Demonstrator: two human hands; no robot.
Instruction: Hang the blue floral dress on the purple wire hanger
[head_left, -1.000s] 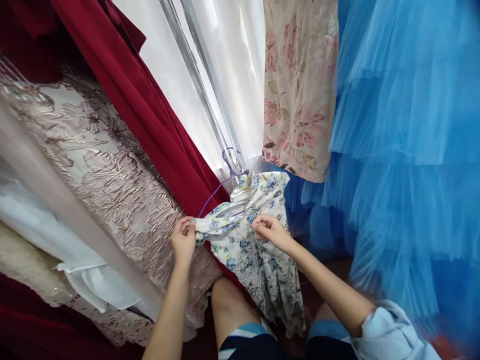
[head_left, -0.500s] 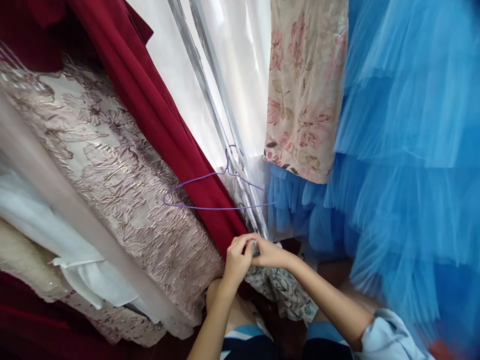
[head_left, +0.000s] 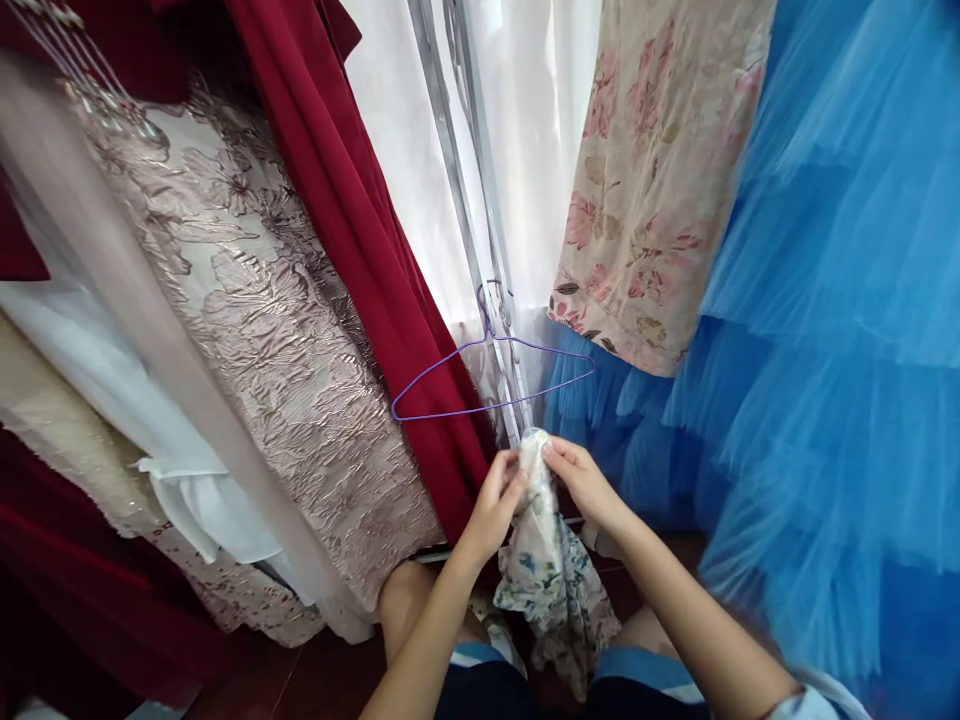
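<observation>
A crumpled pale garment with a floral print [head_left: 541, 545] hangs down between my knees from my two hands. My left hand [head_left: 495, 500] grips its upper edge from the left, fingers bent around the cloth. From the other side, my right hand [head_left: 581, 478] pinches the same top part between thumb and fingers. The garment's exact kind cannot be made out in its folds. Just above my hands, a bare purple wire hanger [head_left: 457, 412] hangs by its hook in front of a metal rail.
At the left hang a dark red garment [head_left: 360, 230], a pinkish brocade dress [head_left: 262, 300] and a white cloth [head_left: 135, 390]. Upright metal poles [head_left: 457, 170] stand before a white curtain [head_left: 540, 120]. On the right are a beige floral garment [head_left: 645, 200] and a blue tiered tulle dress [head_left: 840, 330].
The floral garment has come up higher between my hands, and more of it shows. My hands have moved apart a little. The view has shifted, and the hanger has swung round.
</observation>
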